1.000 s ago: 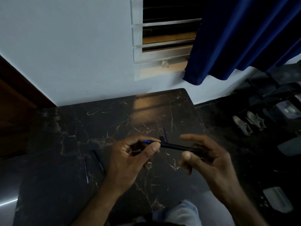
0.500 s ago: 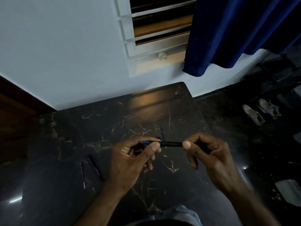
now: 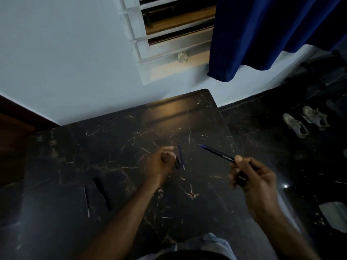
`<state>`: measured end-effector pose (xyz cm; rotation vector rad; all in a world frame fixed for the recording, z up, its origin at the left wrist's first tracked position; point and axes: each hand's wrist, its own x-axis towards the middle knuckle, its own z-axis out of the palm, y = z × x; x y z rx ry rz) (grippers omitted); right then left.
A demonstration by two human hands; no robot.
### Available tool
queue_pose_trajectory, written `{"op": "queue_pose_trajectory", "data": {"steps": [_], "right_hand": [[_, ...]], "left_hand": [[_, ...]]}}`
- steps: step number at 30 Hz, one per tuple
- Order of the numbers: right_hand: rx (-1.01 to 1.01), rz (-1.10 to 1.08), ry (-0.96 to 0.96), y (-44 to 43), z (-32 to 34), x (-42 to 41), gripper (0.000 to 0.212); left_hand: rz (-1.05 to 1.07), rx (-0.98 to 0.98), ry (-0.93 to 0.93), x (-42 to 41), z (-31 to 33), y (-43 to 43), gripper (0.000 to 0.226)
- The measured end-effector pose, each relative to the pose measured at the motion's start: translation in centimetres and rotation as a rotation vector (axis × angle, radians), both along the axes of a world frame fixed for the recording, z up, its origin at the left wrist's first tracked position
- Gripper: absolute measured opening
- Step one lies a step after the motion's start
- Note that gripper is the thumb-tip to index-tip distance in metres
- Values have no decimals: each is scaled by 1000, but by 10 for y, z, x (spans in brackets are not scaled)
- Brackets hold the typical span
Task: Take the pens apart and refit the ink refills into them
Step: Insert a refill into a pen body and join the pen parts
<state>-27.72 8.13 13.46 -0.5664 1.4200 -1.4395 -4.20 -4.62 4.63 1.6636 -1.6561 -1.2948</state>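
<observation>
**Pen barrel in the right hand, parts on the marble**

Nearest, a thin refill (image 3: 86,201) and black pen barrel (image 3: 102,193) lie on the dark marble table (image 3: 131,184). The right hand (image 3: 252,177) pinches a black pen (image 3: 217,153), blue tip raised. The left hand (image 3: 161,163) is curled by a blue refill (image 3: 181,155); its grip is unclear.

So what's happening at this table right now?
A person is working on pens over a dark marble table. The right hand holds a dark pen in the air, its blue end pointing away. The left hand is down at the tabletop beside a blue refill, with something small and dark at its fingers. Another thin refill and a dark barrel lie near the left edge.
</observation>
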Motion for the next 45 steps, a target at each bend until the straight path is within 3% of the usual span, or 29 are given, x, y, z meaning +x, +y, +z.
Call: {"op": "queue_pose_trajectory", "data": {"steps": [2, 5, 13, 23, 25, 26, 28, 30, 32, 37, 45], "right_hand": [[15, -2, 5, 7, -3, -16, 26], [16, -22, 31, 15, -3, -32, 25], [-3, -68, 0, 31, -2, -37, 30], [-122, 26, 116, 13, 24, -23, 12], [-180, 29, 128, 8, 35, -19, 18], [-208, 27, 129, 7, 41, -17, 22], [-255, 17, 140, 4, 51, -14, 28], [-300, 2, 167, 3, 61, -13, 29], [-340, -9, 199, 4, 68, -11, 27], [-438, -19, 268, 1, 83, -5, 16], [-519, -4, 308, 6, 91, -1, 14]], "left_hand": [[-96, -2, -194, -3, -29, -11, 41], [-263, -36, -345, -8, -55, -20, 59], [-282, -70, -387, -16, -69, -22, 34], [-144, -50, -472, -11, -67, -5, 24], [-22, 28, -359, -13, -51, -4, 20], [90, 96, -211, -16, -35, -4, 18], [320, 218, 266, -24, 14, -4, 17], [407, 242, 740, -28, 69, 3, 19], [362, 192, 976, -33, 119, 15, 19], [311, 145, 1110, -45, 188, 38, 13], [404, 117, 1105, -41, 196, 45, 16]]}}
